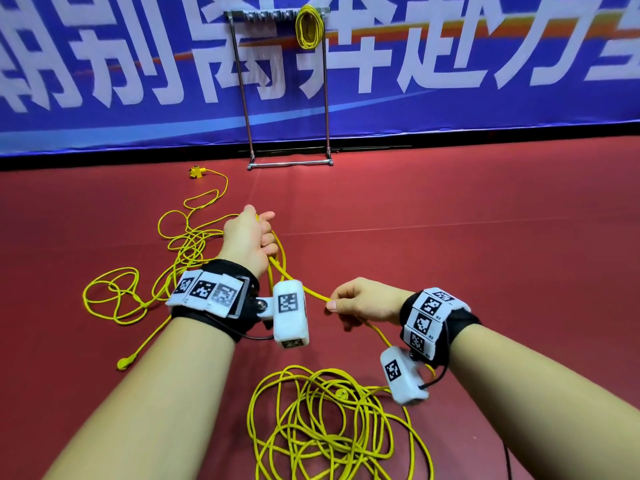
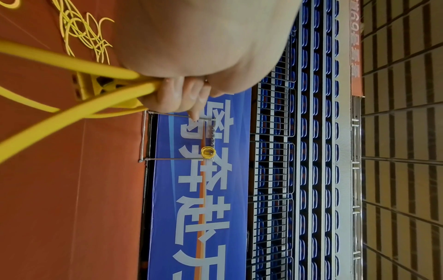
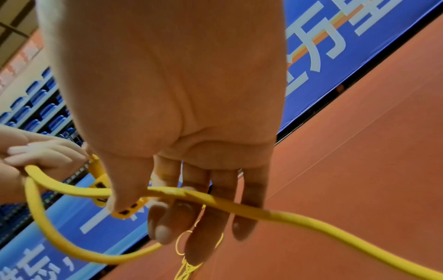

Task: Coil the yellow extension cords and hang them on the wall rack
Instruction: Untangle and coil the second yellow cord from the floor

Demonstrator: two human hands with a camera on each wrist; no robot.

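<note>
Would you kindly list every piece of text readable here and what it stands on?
"奔赴万": banner, large white characters; its other characters are cropped or hidden.
"69": orange sign above the seats; the rest is too blurred.
Wrist bands: coded squares only; tiny labels unreadable.

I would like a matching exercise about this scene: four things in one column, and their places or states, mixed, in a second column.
Things:
1. coiled cord
2. left hand
3. right hand
4. loose cord pile

States:
A. lies on the red floor, near the person
B. hangs on the rack
C. pinches a single strand
D. grips several strands

Pairs: 1-B, 2-D, 3-C, 4-A
</note>
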